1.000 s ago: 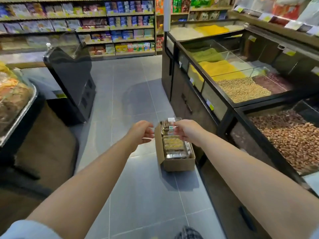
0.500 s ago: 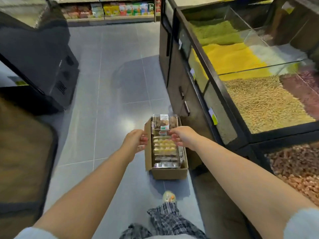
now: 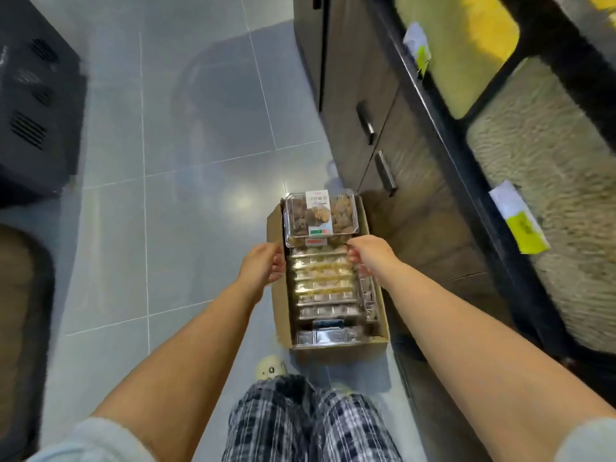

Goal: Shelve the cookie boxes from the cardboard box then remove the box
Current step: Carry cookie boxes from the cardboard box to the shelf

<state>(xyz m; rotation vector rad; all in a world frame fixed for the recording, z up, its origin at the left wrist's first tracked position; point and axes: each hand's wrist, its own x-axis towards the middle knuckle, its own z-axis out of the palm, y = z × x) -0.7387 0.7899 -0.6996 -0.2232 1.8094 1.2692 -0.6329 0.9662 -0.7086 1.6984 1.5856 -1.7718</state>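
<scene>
Down comes the cardboard box of cookie boxes, near my slipper; my left hand and right hand grip its sides.

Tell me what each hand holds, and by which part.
Left hand curls at the cardboard box's left wall; right hand curls over the right ends of the cookie boxes inside. Whether either grip is closed cannot be told.

matt cardboard box; glossy clear plastic cookie boxes; glossy tile floor.
</scene>
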